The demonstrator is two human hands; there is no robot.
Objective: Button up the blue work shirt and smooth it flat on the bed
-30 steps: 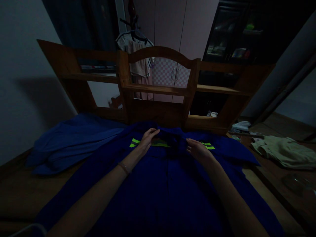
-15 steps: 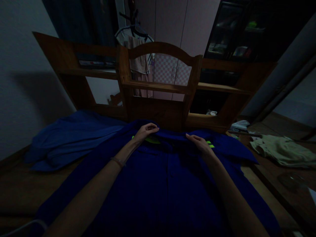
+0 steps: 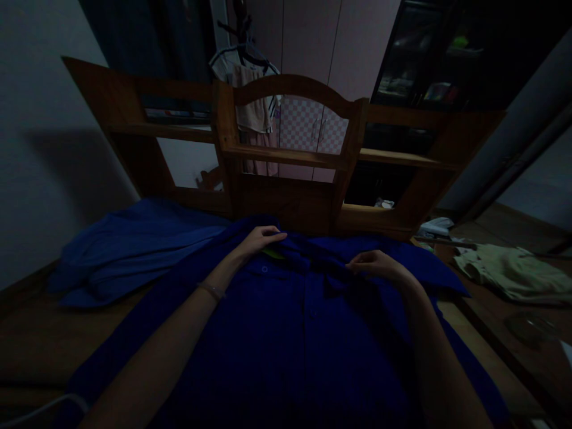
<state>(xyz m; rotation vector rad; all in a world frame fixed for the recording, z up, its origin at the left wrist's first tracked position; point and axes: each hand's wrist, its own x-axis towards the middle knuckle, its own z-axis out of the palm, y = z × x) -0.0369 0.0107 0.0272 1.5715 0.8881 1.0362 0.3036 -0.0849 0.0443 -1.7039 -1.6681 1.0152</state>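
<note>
A dark blue button-up work jacket (image 3: 277,345) lies spread front side up, its collar end toward the headboard. Near its left collar, my left hand (image 3: 260,239) is closed, thumb and fingers pinching the fabric edge. A bit of bright yellow-green trim (image 3: 272,254) peeks out just below that hand. Farther right and slightly lower, my right hand (image 3: 378,265) is closed, its fingertips pinching the right side of the collar. The fabric between both hands is bunched and dark, so its exact fold is hard to make out.
A wooden headboard with shelves (image 3: 286,156) rises just beyond the jacket. Bunched blue cloth (image 3: 134,253) lies at left. To the right, a wooden surface holds pale green folded cloth (image 3: 509,271) and a clear glass dish (image 3: 531,328). A white cable (image 3: 49,406) shows at lower left.
My right hand has moved a little right and toward me, bringing the collar edge down on that side. The yellow-green strip there is now covered. My left hand has barely shifted.
</note>
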